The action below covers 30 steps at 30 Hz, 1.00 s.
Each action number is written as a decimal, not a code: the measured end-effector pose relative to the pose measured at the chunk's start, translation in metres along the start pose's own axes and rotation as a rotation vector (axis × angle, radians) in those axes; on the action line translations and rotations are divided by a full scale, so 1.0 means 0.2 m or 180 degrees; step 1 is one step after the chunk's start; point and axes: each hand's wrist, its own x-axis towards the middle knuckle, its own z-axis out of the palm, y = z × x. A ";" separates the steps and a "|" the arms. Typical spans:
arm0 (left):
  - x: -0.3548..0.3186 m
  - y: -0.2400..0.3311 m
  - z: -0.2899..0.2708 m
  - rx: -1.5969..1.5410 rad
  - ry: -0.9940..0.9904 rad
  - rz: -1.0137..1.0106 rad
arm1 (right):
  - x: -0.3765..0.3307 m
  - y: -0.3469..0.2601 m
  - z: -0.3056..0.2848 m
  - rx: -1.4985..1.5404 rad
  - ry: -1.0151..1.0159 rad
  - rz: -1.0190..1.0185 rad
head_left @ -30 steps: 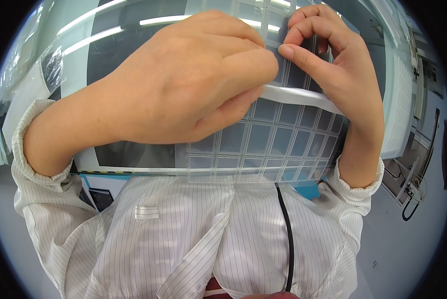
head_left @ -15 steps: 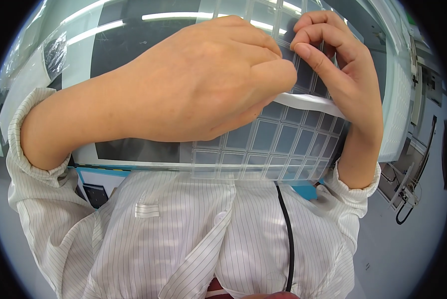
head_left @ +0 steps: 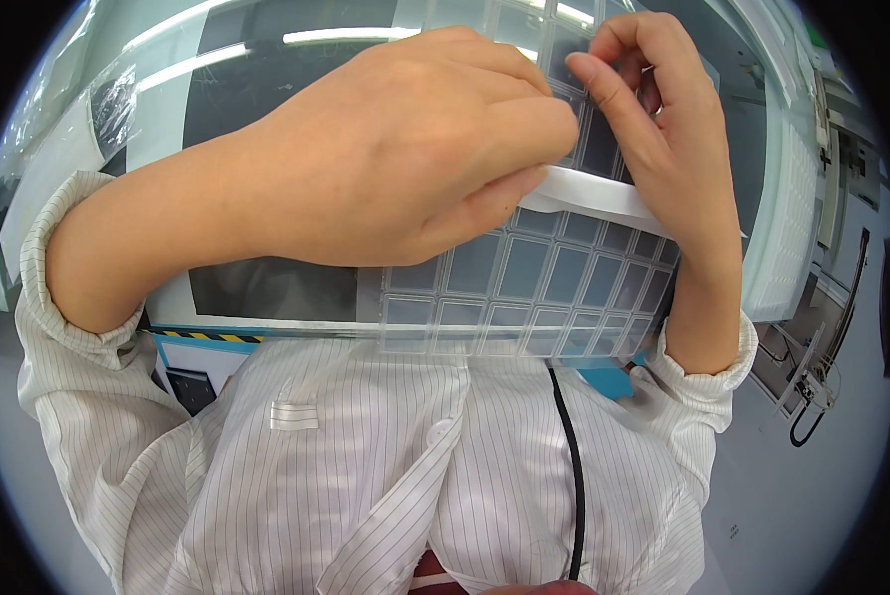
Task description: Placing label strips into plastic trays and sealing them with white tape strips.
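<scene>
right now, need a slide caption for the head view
Left hand and right hand over a clear gridded tray, a white strip between them.

Strip [head_left: 598,195] across tray [head_left: 519,266] (crosswise), plastic film [head_left: 114,107] left

The white, dark-pinstriped coat [head_left: 237,486] has rolled sleeves [head_left: 83,397] and a black front strip [head_left: 573,466].

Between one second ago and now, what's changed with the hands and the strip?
The left hand has shifted slightly right. The right hand has shifted slightly left, its thumb tip moving up in the picture. No new grasp or release is visible. The white flat flexible strip still runs between them, over the clear plastic gridded tray.
</scene>
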 end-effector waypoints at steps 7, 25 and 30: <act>0.04 0.02 -0.10 -0.0512 0.0145 -0.0591 | -0.10 0.02 -0.07 0.1031 -0.0308 -0.0372; 0.07 0.05 -0.02 -0.0215 0.0041 -0.0085 | -0.08 0.23 -0.17 0.0534 -0.0307 -0.0185; 0.12 0.07 0.05 -0.0061 0.0215 0.0125 | -0.07 0.19 -0.19 0.0324 -0.0401 -0.0049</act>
